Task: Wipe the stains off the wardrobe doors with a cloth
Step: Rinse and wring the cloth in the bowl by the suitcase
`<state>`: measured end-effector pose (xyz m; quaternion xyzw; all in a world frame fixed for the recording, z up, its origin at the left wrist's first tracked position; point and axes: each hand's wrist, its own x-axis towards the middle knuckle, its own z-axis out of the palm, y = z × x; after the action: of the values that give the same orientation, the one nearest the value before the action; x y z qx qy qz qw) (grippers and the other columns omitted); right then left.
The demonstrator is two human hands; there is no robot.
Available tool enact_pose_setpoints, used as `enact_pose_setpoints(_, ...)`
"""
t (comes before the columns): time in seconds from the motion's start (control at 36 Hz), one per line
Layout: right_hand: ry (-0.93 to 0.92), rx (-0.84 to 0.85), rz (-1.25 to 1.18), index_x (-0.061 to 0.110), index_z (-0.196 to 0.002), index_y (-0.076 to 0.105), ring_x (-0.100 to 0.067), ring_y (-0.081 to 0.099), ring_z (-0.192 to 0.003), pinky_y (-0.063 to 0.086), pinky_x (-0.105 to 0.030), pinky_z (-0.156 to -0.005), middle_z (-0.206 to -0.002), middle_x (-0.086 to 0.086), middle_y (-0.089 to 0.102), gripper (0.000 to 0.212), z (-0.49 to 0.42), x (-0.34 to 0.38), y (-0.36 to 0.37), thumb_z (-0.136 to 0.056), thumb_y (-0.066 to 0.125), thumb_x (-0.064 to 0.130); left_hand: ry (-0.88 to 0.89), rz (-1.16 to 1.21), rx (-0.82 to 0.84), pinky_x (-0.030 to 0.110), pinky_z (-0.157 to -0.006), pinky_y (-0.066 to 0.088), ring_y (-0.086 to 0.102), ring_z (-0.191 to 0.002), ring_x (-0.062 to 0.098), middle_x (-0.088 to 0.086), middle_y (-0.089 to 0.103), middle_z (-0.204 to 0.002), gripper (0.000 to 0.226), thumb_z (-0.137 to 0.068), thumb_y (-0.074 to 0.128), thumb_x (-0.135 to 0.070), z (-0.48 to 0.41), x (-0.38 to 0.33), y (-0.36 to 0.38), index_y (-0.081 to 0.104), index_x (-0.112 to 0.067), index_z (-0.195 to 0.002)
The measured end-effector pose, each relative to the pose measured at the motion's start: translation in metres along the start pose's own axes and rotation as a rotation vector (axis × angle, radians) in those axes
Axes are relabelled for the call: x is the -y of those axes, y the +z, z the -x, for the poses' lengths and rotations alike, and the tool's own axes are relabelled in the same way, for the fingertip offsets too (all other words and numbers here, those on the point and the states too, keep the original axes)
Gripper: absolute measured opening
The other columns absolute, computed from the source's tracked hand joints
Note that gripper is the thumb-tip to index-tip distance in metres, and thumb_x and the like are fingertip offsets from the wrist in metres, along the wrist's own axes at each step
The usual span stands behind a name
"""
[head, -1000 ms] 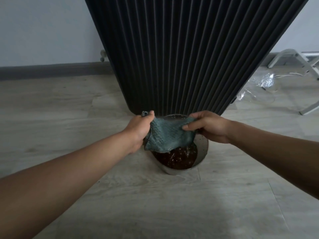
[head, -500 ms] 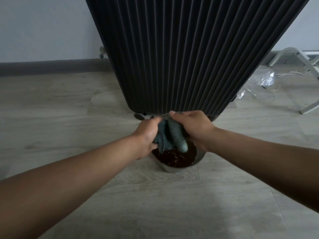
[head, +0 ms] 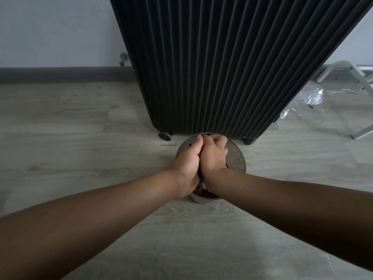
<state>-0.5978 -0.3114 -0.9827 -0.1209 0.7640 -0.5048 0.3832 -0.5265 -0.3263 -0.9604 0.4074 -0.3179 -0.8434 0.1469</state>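
**Two hands squeeze the cloth over the bowl**

Both hands are closed tight around the cloth (head: 200, 158), so that only a thin dark strip of it shows in the gap between the two palms. The left hand (head: 186, 164) and the right hand (head: 214, 156) press against each other, knuckles away from the person, and I judge this is wringing: the fists are held directly above the bowl so the water falls back in and not on the floor.

The metal bowl (head: 238, 158) stands on the floor just in front of the wardrobe, almost touching its lower edge. Inside, under the wrists, some dark reddish-brown liquid (head: 203, 193) is visible, and small dark specks sit on the inner wall. It seems the rinse water is already dirty.

The wardrobe doors (head: 222, 67) rise behind the bowl, black with narrow vertical ribs. I cannot make out any stains on them from here; the surface is too dark. A small round foot (head: 165, 136) shows at the bottom left corner.

The bowl is probably kept so near so the cloth can go from water to door quickly. On the wooden floor (head: 80, 128) to the right lies some clear plastic wrap (head: 310, 98), well apart from the work.
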Motion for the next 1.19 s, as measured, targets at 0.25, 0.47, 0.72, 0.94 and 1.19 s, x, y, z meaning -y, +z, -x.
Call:
enact_pose_setpoints(0.25, -0.007, -0.140, 0.090, 0.009, -0.072, 0.055, -0.024, 0.058, -0.072, 0.042, -0.035, -0.065, -0.076, -0.009, 0.062, 0.051, -0.013, -0.015, -0.003, -0.109, 0.035, 0.036, -0.085, -0.082, -0.044, 0.034, -0.105, 0.047, 0.059, -0.129, 0.018, 0.005, 0.063, -0.140, 0.044, -0.110, 0.037, -0.046, -0.009, 0.007, -0.010, 0.059, -0.023, -0.142)
enact_pose_setpoints(0.47, 0.094, -0.165, 0.103, 0.008, -0.085, 0.065, -0.032, 0.067, -0.088, 0.054, -0.045, -0.088, -0.090, -0.014, 0.070, 0.046, -0.031, -0.020, -0.011, -0.108, 0.041, 0.040, -0.113, -0.116, 0.040, 0.040, -0.118, 0.040, 0.058, -0.134, 0.022, 0.010, 0.060, -0.146, 0.047, -0.111, 0.037, -0.040, -0.012, 0.010, -0.017, 0.053, -0.018, -0.150)
enact_pose_setpoints(0.72, 0.284, 0.092, -0.009, 0.004, -0.103, 0.070, -0.032, 0.072, -0.089, 0.057, -0.048, -0.091, -0.092, -0.016, 0.073, 0.032, -0.035, -0.031, -0.023, -0.106, 0.050, 0.029, -0.176, -0.061, 0.095, 0.042, -0.122, 0.036, 0.054, -0.137, 0.023, 0.010, 0.059, -0.147, 0.047, -0.112, 0.034, -0.040, -0.004, 0.019, -0.023, 0.053, -0.016, -0.149)
enact_pose_setpoints(0.94, 0.442, 0.366, -0.294, 0.007, -0.124, 0.062, -0.037, 0.062, -0.117, 0.045, -0.053, -0.101, -0.121, -0.021, 0.067, 0.073, -0.053, -0.010, -0.047, -0.098, 0.036, 0.070, -0.047, 0.117, 0.078, 0.043, -0.112, 0.045, 0.058, -0.133, 0.028, 0.014, 0.065, -0.140, 0.056, -0.109, 0.035, -0.046, 0.002, -0.028, -0.044, 0.055, -0.006, -0.143)
enact_pose_setpoints(1.19, 0.557, 0.842, -0.335, 0.015, -0.140, 0.059, -0.043, 0.057, -0.128, 0.044, -0.064, -0.104, -0.140, -0.024, 0.058, 0.092, -0.044, -0.010, -0.058, -0.087, 0.030, 0.085, -0.042, 0.315, -0.078, 0.054, -0.117, 0.040, 0.060, -0.129, 0.037, 0.021, 0.067, -0.134, 0.062, -0.106, 0.044, -0.051, -0.013, -0.044, -0.056, 0.056, 0.000, -0.139)
